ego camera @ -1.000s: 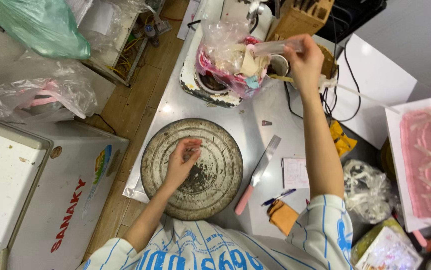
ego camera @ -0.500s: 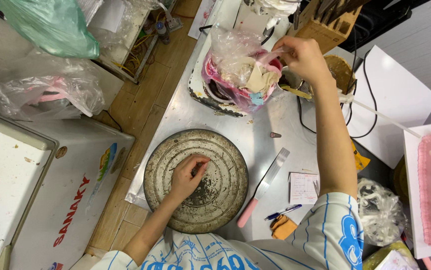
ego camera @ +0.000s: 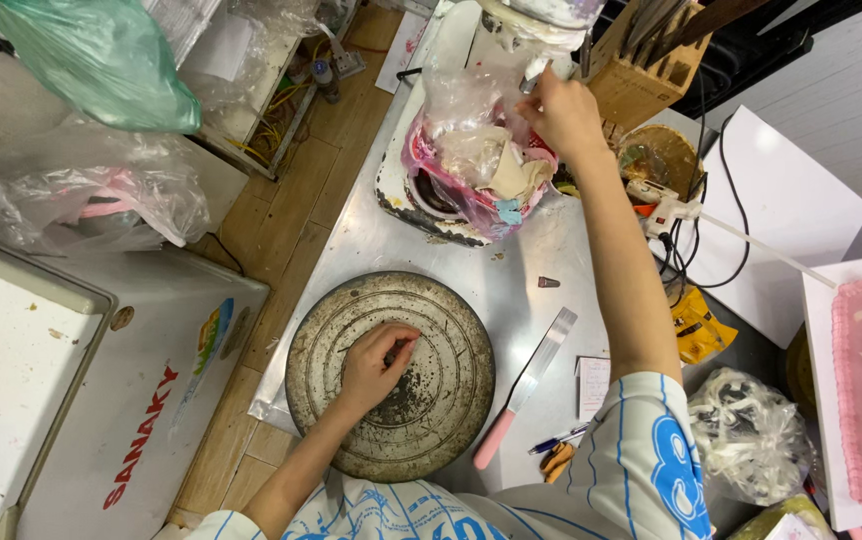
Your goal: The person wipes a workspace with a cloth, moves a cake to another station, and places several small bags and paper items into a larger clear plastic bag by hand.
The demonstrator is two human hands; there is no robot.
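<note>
- The left hand (ego camera: 376, 362) is resting on the turntable (ego camera: 391, 375) on the counter (ego camera: 511, 290), fingers curled, grasping nothing.
- The right hand (ego camera: 563, 112) is reaching over the bag (ego camera: 471, 150), pinching something small and whitish.

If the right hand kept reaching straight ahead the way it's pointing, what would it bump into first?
The right hand points up toward the far end of the metal table. Just past its fingers sits a whitish messy object, so it would probably meet that first. The wooden knife block lies slightly to the side. Depth is unclear.
</note>
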